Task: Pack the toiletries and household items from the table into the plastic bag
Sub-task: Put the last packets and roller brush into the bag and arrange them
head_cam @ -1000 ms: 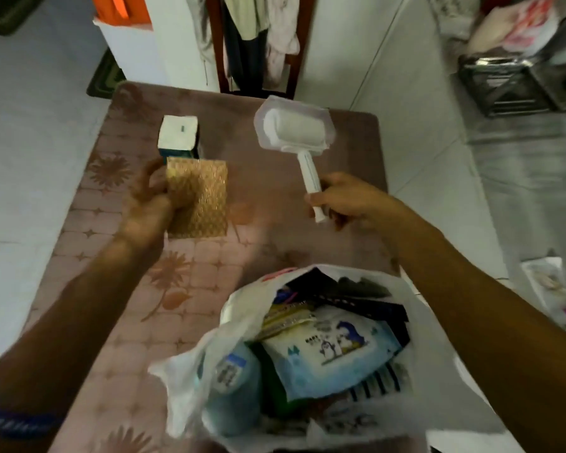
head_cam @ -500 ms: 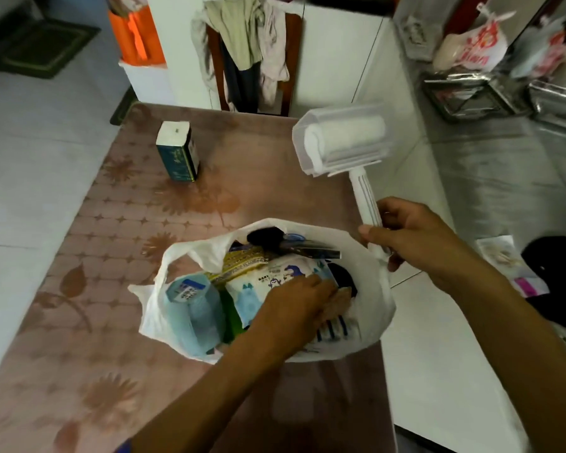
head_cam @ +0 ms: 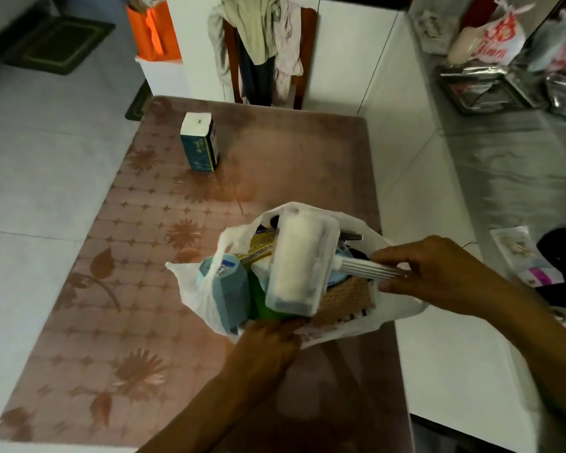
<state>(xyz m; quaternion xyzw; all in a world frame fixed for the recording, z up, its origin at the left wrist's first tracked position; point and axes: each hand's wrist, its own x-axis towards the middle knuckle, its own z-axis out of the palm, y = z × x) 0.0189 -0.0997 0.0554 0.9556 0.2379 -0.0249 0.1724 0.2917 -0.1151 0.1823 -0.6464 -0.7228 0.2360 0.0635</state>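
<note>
Left hand (head_cam: 268,346), lower centre: fingers pinch the near rim of the plastic bag (head_cam: 402,313). Right hand (head_cam: 438,273), centre right: fingers grip the ribbed handle of the lint roller (head_cam: 303,264), head lying over the packed bag. Roller likely light, rigid; handle is the hold. Bag soft, crowded. Upper left: blue carton (head_cam: 199,142) upright on the table (head_cam: 111,322), unpacked.

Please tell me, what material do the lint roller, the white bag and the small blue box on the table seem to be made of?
Lint roller: likely plastic, with a ribbed white handle and a translucent cover over a matte white roll, probably paper.
Bag: thin plastic film, white, crinkled and slightly see-through.
Blue box: probably printed cardboard, with sharp folded edges and a white top; the sides look slightly glossy.
</note>
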